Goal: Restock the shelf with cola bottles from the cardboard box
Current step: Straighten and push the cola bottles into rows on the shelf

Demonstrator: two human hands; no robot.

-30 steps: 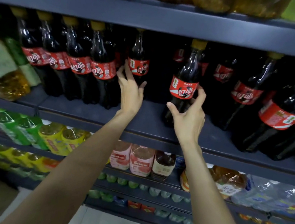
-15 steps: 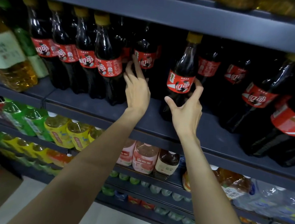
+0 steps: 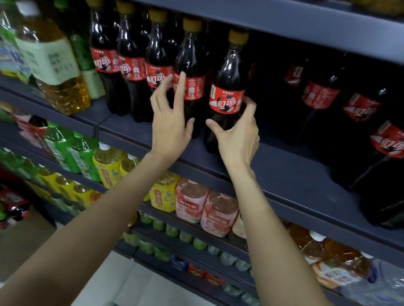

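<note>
Both arms reach up to the dark shelf (image 3: 282,173) at frame center. Right hand (image 3: 238,137) wraps the lower body of an upright cola bottle (image 3: 227,90), thumb in front, fingers behind. Left hand (image 3: 170,121) is spread, fingers against the neighbouring cola bottle (image 3: 189,75) at the end of a row (image 3: 130,62) running toward upper left. Larger cola bottles (image 3: 398,144) at right. Cardboard box (image 3: 6,243) at lower left, partly seen.

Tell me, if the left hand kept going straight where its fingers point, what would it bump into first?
Most likely the cola bottle directly ahead of the left hand; its fingertips already overlap that bottle's red label. Whether they touch yet is unclear, since one view hides depth.
</note>
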